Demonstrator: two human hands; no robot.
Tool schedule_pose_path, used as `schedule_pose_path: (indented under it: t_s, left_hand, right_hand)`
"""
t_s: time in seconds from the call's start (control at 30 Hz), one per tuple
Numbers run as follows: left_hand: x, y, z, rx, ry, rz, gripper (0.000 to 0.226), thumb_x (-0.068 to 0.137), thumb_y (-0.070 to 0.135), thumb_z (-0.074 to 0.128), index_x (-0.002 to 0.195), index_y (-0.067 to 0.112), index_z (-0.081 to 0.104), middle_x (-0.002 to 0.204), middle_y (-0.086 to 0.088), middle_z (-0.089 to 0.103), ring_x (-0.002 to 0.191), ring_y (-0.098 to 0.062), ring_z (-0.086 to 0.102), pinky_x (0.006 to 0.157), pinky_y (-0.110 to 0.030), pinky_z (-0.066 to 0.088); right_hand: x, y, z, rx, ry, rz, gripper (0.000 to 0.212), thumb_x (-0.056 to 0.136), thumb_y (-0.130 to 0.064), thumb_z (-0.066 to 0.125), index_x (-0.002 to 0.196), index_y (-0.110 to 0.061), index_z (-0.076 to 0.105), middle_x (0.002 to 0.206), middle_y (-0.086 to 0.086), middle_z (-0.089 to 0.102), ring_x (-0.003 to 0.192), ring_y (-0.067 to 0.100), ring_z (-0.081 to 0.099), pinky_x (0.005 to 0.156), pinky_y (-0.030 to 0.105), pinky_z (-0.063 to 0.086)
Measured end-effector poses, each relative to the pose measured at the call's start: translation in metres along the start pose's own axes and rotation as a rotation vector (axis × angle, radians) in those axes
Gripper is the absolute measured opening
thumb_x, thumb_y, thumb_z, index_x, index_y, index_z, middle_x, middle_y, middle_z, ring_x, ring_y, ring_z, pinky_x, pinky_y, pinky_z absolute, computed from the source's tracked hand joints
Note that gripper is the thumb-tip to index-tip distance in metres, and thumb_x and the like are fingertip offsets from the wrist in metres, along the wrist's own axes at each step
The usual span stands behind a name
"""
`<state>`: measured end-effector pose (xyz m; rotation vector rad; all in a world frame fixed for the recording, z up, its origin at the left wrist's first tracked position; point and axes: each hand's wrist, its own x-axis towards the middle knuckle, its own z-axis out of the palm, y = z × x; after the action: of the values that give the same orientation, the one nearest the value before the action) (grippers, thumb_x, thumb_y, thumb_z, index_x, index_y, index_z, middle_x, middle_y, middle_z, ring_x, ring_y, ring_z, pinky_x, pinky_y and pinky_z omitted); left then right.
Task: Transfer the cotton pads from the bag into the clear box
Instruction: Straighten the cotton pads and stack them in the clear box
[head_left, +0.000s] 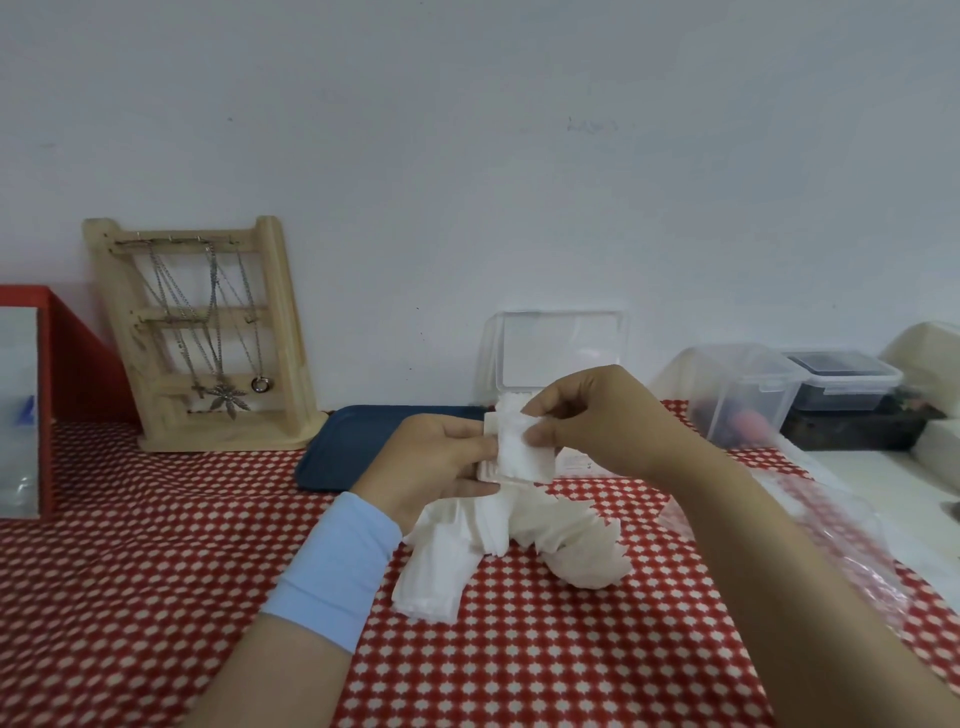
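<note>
A small stack of pads (519, 449) is held upright above the table (156, 597), flat faces toward the camera, long axis roughly vertical. The left hand (441, 462) clamps the stack's left edge btwn thumb and fingers; the right hand (592, 421) pinches the top right corner of the front pad w/ thumb and forefinger pressed together. Just behind the hands sits the clear box (558, 358), lid raised against the wall; its base is mostly hidden by the hands, so how full it is can't be told. Below, a loose heap of pads (519, 540) fans across the red-checked cloth in slumped rows. The empty-looking bag (831, 551) lies crumpled to the right, under the right forearm. A blue tray (337, 452) and a wooden jewellery stand (208, 332) are left of the box.

Risks, as judged: the stack could splay or shed pads if the left-hand clamp eases while the right peels; the forearm could drag the bag; pads entering crooked may jam at the box mouth.
</note>
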<state>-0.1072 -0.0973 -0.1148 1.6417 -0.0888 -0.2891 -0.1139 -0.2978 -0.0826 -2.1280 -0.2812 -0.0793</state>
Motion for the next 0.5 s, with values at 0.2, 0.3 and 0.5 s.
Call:
schedule_pose_path:
  t_s: [0.2,0.3,0.5]
  left_hand:
    - [0.000,0.002,0.000,0.014,-0.057,0.005,0.018,0.095,0.010,0.068,0.111,0.005,0.075,0.103,-0.011,0.079,0.097,-0.024,0.076,0.079,-0.032,0.063]
    - [-0.001,0.004,0.003,-0.048,-0.077,0.002,0.024,0.097,0.021,0.067,0.112,0.004,0.073,0.104,-0.014,0.078,0.098,-0.026,0.076,0.084,-0.037,0.062]
    - [-0.004,0.006,-0.001,0.007,-0.098,0.060,0.027,0.088,0.009,0.075,0.115,0.009,0.072,0.105,-0.007,0.079,0.099,-0.019,0.076,0.084,-0.029,0.062]
  right_hand:
    - [0.003,0.001,0.004,-0.043,0.047,-0.009,0.016,0.080,-0.011,0.084,0.090,-0.024,0.078,0.088,0.000,0.076,0.080,0.014,0.071,0.072,0.016,0.058]
    - [0.005,0.005,0.008,-0.128,0.097,0.006,0.019,0.079,-0.019,0.085,0.091,-0.030,0.076,0.093,-0.005,0.072,0.078,0.008,0.067,0.071,0.016,0.055]
    - [0.007,0.007,0.019,0.000,0.115,0.058,0.040,0.082,-0.031,0.082,0.119,-0.026,0.069,0.097,-0.010,0.071,0.081,0.005,0.069,0.070,0.019,0.053]
